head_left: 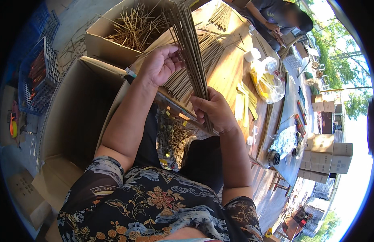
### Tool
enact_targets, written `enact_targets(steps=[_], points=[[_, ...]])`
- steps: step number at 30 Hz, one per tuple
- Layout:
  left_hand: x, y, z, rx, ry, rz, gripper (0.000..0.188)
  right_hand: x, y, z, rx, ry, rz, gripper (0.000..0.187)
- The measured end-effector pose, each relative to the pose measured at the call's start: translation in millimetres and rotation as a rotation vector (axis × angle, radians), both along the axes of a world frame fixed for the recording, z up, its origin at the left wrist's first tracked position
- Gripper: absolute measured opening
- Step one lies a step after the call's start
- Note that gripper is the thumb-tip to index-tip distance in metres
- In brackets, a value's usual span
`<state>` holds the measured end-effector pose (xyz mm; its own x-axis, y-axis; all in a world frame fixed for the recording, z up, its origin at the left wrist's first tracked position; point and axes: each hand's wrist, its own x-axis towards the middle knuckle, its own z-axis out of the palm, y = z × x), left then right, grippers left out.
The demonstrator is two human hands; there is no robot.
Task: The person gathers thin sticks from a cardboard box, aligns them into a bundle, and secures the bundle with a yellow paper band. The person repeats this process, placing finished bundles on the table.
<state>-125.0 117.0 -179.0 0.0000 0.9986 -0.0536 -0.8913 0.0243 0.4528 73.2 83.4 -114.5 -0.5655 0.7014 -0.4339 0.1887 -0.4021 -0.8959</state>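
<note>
Sunlight falls across a cluttered work area, with a blue plastic lattice crate holding reddish items at far left. Next to it gapes a large brown cardboard box, and above that a second cardboard box is heaped with thin tan sticks. My left hand is palm-up, fingers half curled, beside the tall bundle of slender brown sticks; I cannot tell whether its fingertips pinch any of them. That bundle stands tilted in front of me, its upper end leaning left, over the edge of a wooden table where more brown sticks lie in rows. My right hand is closed around the bundle's lower part, thumb across the front. Farther right lie flat yellow strips and a clear plastic bag with yellow contents. Beyond the table, pale cardboard cartons are stacked.
</note>
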Motion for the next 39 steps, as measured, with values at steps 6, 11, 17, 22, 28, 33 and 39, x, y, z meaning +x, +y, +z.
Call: enact_targets(steps=[6, 11, 17, 22, 28, 33, 39], points=[[6.7, -6.6, 7.8, 0.053, 0.119, 0.028, 0.016, 9.9, 0.8, 3.6, -0.087, 0.114, -0.019, 0.019], [2.9, -6.8, 9.4, 0.010, 0.307, 0.141, 0.012, 22.7, -2.9, 2.8, -0.169, 0.147, -0.062, 0.020], [-44.7, 23.7, 16.0, 0.076, 0.505, 0.871, 0.027, 45.0, -15.8, 4.5, -0.234, 0.271, -0.078, 0.016], [-0.9, 11.9, 44.9, -0.194, 0.864, 0.630, 0.096, 62.0, -25.1, -9.0, -0.255, 0.416, -0.077, 0.020], [72.5, -12.2, 68.6, 0.225, 0.083, -0.192, 0.043, 56.2, -32.8, -14.9, 0.035, 0.224, -0.035, 0.016], [107.1, -6.6, 115.7, 0.374, 0.413, -0.088, 0.038, 52.4, -12.2, -27.0, 0.548, 0.068, -0.206, 0.018], [145.8, 4.0, 118.5, 0.450, 0.717, -0.030, 0.040, 60.8, 31.7, -34.5, 0.614, 0.120, -0.329, 0.023]])
